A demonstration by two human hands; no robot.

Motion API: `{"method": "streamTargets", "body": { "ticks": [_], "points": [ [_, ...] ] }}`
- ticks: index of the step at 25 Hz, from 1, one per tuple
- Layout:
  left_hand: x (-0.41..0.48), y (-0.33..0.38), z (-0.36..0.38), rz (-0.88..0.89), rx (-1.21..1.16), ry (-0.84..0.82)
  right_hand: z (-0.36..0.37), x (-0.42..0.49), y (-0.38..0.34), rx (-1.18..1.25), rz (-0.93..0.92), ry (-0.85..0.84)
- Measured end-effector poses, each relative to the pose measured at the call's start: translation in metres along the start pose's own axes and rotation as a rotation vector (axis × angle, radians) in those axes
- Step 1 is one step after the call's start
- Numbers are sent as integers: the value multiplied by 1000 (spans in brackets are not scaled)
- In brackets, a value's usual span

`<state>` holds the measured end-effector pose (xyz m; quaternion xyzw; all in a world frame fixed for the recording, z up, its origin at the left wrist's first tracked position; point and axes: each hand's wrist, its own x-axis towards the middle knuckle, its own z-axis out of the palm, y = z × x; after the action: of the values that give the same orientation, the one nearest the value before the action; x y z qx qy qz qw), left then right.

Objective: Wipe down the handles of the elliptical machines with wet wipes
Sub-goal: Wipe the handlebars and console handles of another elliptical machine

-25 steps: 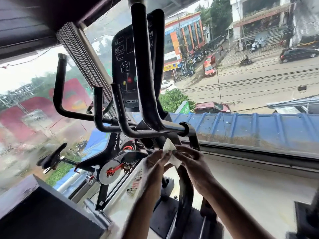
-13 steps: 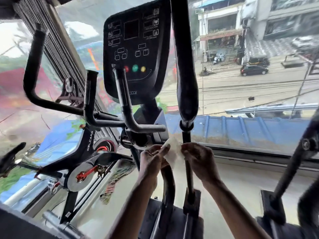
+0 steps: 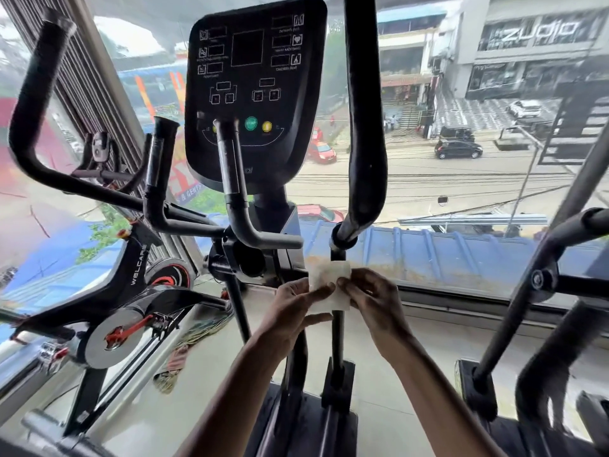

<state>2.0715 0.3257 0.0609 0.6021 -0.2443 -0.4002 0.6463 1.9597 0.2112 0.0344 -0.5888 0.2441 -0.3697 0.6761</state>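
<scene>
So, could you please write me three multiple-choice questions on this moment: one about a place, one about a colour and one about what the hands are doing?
1. Where is the wet wipe?
A. On the floor.
B. In front of the thin upright bar, below the padded handle.
C. On the window sill.

2. What colour is the round button left of the yellow button on the console?
A. Red.
B. Blue.
C. Green.

3. What are the hands doing?
A. The left hand and the right hand both pinch the wipe.
B. Only one hand holds it.
C. Both are empty.

Answers: 1 B, since the wipe covers part of the bar; 2 C, since it shows green; 3 A, since the fingertips of each hand close on one side of the wipe.
</scene>
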Motion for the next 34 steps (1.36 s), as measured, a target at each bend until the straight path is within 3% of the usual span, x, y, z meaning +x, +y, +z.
{"method": "streamTargets", "body": {
  "ticks": [10,15,19,23,25,28,31,34],
  "points": [
    [-2,9,3,157,-23,165,-3,9,-15,62,-13,-137],
    [10,8,-11,203,-52,-12,7,25,-12,71,-57,-178],
    [38,7,-31,147,-214,-32,9,41,-2,8,-184,-241],
    [60,0,-35,249,-199,-80,16,46,-1,-147,-207,-77],
    [71,-4,-32,262,-147,-13,20,48,1,-157,-148,22],
    [82,-3,-24,291,1,234,13,52,4,-113,-133,237],
    [89,7,-7,498,249,525,2,55,0,-97,-171,390],
    [109,9,14,594,343,636,0,57,-7,-138,-220,435]
  ]
}}
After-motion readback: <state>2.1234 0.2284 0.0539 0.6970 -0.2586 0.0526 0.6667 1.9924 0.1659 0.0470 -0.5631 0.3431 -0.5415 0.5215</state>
